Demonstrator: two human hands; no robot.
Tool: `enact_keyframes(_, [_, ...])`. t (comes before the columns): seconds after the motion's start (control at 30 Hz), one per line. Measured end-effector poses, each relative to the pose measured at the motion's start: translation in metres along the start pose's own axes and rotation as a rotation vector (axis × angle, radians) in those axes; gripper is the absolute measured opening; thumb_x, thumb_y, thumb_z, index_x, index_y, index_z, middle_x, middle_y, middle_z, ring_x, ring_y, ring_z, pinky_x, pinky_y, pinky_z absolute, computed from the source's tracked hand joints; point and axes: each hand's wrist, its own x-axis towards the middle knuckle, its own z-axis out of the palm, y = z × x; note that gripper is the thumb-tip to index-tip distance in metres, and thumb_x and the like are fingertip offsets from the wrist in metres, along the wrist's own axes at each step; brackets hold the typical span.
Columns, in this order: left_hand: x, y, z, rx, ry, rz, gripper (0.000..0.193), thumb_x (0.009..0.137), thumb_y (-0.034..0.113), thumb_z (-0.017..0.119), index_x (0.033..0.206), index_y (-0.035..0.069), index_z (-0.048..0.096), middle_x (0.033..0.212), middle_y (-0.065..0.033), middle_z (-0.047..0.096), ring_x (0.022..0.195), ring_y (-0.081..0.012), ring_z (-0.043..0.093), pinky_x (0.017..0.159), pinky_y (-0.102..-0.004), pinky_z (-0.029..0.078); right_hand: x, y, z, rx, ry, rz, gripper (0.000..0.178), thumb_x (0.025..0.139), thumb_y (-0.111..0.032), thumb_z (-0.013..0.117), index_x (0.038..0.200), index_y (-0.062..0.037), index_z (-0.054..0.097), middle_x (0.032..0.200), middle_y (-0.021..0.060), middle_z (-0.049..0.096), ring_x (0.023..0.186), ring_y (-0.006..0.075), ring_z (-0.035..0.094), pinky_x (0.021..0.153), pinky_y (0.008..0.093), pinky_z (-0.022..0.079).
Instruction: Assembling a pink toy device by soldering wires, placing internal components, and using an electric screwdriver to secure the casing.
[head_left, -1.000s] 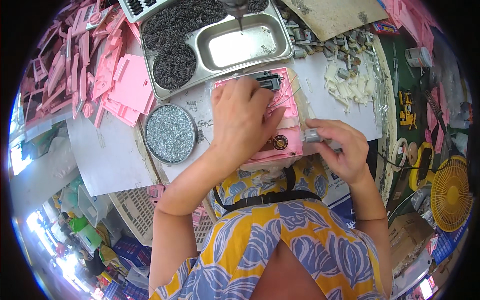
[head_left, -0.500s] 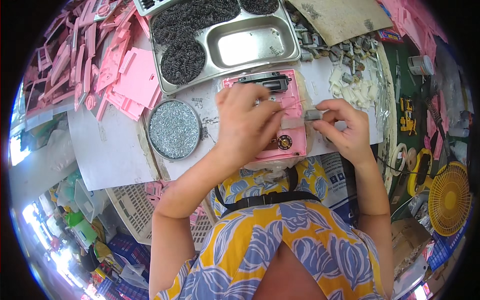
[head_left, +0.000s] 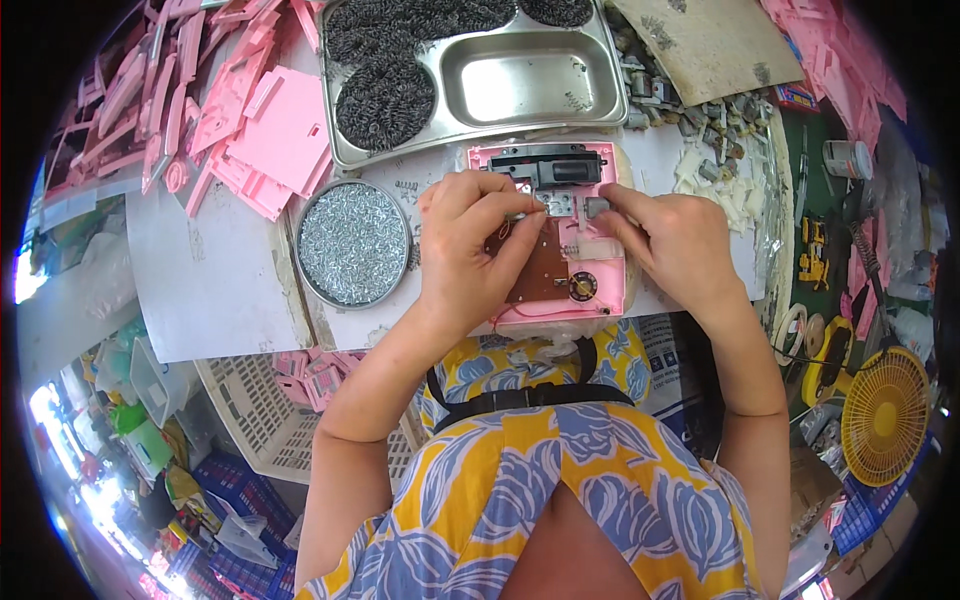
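Note:
In front of me lies a pink plastic housing (head_left: pixel 612 300). It carries a brown circuit board (head_left: pixel 535 270), a long black part (head_left: pixel 550 168) along its far edge, and a round black-and-gold part (head_left: pixel 583 287) at the near right. My right hand (head_left: pixel 675 240) pinches a small grey motor (head_left: pixel 597 207) over the housing's right side, beside a whitish translucent piece (head_left: pixel 597 249). My left hand (head_left: pixel 475 245) is closed over the board's left part, thumb and fingertips together. A thin wire shows by those fingers, but what they grip is too small to tell.
A metal tray (head_left: pixel 535 85) with black springs stands beyond the housing. At left are a round tin (head_left: pixel 352 243) of small silvery screws and a heap of pink parts (head_left: pixel 270 140). Grey motors (head_left: pixel 715 125) and white pieces (head_left: pixel 715 190) lie at right, near a yellow fan (head_left: pixel 885 415).
My right hand has brought the grey motor left and slightly away from me, over the housing. My left hand has moved off the housing's middle, so the board shows. The view has shifted slightly.

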Motion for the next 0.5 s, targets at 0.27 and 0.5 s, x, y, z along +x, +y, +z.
enact_keyframes(0.27, [0.017,0.001,-0.002,-0.111,-0.092,-0.106,0.008,0.080,0.010,0.077,0.087,0.007,0.073,0.090,-0.0054,0.066,0.083,-0.0244,0.063,0.080,-0.0361,0.042,0.009,-0.016,-0.004,0.188,0.196,-0.141,0.015,0.082,-0.020,0.075,0.093,-0.0101,0.072,0.075,0.0059,0.067,0.072,0.0254,0.066,0.062,0.0391,0.052])
enact_keyframes(0.5, [0.019,0.008,-0.006,0.013,-0.152,0.019,0.016,0.076,0.013,0.078,0.091,0.009,0.074,0.095,-0.0045,0.064,0.090,-0.0256,0.060,0.084,-0.0396,0.039,0.016,-0.020,0.026,0.236,0.234,-0.192,0.017,0.076,-0.013,0.078,0.090,-0.0070,0.071,0.081,0.0056,0.062,0.079,0.0248,0.059,0.069,0.0361,0.049])
